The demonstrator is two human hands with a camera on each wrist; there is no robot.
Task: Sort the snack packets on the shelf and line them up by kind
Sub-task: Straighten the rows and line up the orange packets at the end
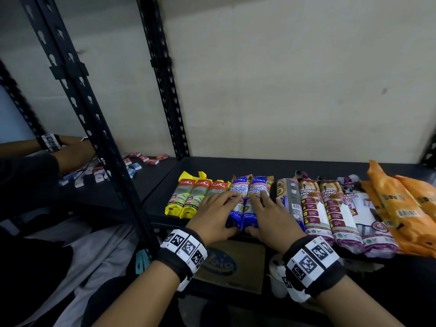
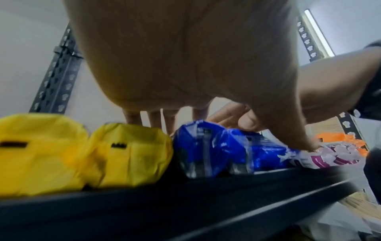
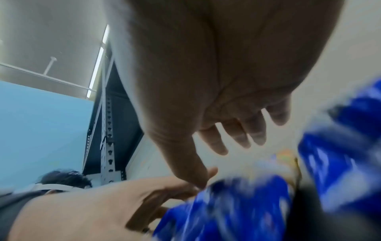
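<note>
Packets lie side by side on the black shelf (image 1: 236, 166): three yellow ones (image 1: 180, 197), two blue ones (image 1: 238, 188), a dark one (image 1: 289, 192), three purple-and-white ones (image 1: 316, 208), then orange ones (image 1: 401, 204). My left hand (image 1: 219, 213) lies flat on the left blue packet, fingers spread and reaching the third yellow packet, thumb at the packet's near end. My right hand (image 1: 269, 215) lies flat on the right blue packet (image 1: 258, 187), thumb at its near end. In the left wrist view, straight fingers (image 2: 154, 117) come down behind the yellow packets (image 2: 128, 154) and blue packets (image 2: 198, 146). The right wrist view is blurred, with straight fingers (image 3: 237, 130) over a blue packet (image 3: 226, 203).
Black slotted posts (image 1: 77, 102) stand at the left. Beyond them another person's arm (image 1: 70, 149) works among small red and blue boxes (image 1: 141, 159) on a neighbouring shelf. A cardboard box (image 1: 231, 263) sits under the shelf's front edge (image 1: 165, 223). A wall closes the back.
</note>
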